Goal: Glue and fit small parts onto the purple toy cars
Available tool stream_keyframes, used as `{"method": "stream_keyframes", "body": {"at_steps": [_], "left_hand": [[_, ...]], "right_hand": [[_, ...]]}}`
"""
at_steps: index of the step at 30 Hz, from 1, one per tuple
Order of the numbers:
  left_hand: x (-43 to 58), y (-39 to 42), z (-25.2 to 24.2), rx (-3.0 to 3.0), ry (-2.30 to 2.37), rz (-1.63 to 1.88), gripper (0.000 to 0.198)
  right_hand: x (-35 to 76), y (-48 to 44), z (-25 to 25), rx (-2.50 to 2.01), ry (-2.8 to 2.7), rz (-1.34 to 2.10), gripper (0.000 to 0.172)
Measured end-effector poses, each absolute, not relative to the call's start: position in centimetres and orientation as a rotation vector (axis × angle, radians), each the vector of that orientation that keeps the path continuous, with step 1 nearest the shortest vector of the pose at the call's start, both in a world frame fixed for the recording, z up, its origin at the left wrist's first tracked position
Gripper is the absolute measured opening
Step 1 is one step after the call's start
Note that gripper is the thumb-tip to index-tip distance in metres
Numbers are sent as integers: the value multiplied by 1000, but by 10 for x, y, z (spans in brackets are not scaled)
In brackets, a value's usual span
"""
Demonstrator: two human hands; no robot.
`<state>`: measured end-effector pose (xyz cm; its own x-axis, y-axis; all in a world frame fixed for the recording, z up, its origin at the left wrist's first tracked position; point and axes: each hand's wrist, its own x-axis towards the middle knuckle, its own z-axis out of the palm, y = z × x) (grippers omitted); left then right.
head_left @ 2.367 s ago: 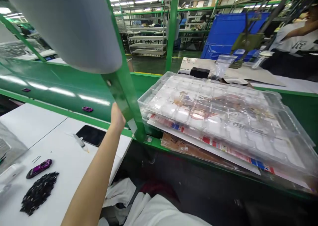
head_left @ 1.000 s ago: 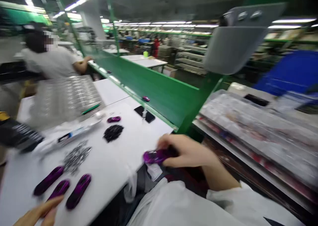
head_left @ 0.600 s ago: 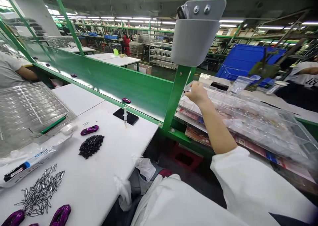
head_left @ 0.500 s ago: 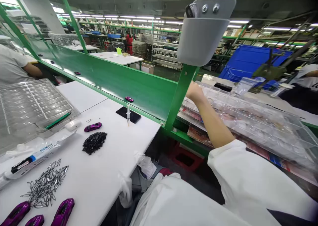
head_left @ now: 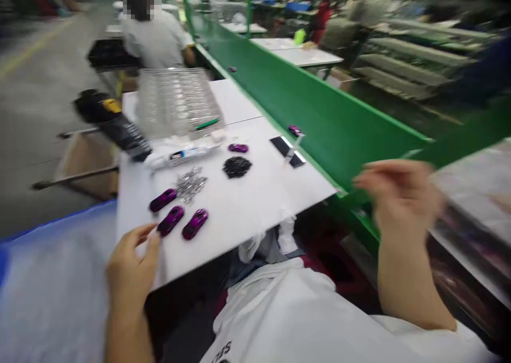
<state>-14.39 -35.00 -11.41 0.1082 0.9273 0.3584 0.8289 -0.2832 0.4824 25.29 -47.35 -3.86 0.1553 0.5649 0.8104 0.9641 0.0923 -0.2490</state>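
My left hand point(head_left: 133, 262) is at the near left edge of the white table, thumb and forefinger pinched at the near end of a purple toy car point(head_left: 171, 221). A second purple car point(head_left: 163, 199) lies just beyond it and a third point(head_left: 195, 224) to its right. Past these are a loose pile of thin clear, dark-edged pieces point(head_left: 191, 184) and a heap of small black parts point(head_left: 237, 167). My right hand point(head_left: 399, 192) is in the air beside the green frame at the right, smeared by motion; its fingers cannot be made out clearly.
Further back are another purple car point(head_left: 238, 148), a white tube point(head_left: 181, 155), clear plastic trays point(head_left: 179, 99), and a syringe point(head_left: 294, 149) over a black phone point(head_left: 287, 151). A green barrier point(head_left: 319, 102) runs along the far side, with one car point(head_left: 295, 130) by it. A co-worker point(head_left: 155, 38) sits beyond.
The view has swung left. My right hand has come away from the clear trays at the right. My left hand has come into view at the purple cars.
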Motion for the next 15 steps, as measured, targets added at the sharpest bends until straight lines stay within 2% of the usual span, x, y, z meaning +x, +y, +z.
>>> {"method": "stream_keyframes", "body": {"at_steps": [3, 5, 10, 15], "left_hand": [[-136, -351, -107, 2232, 1864, 786, 31], [-130, -348, -103, 2256, 1893, 676, 30], [-129, -341, -97, 2316, 1859, 456, 34], [-126, -326, -99, 2400, 1760, 269, 40]], "right_hand": [[169, -416, -70, -1281, -2326, 0, 26], [124, -381, -85, -1132, -2610, 173, 30], [76, -332, -107, -1030, -2784, 258, 38], [89, -338, -99, -1237, -2722, 302, 36]]}}
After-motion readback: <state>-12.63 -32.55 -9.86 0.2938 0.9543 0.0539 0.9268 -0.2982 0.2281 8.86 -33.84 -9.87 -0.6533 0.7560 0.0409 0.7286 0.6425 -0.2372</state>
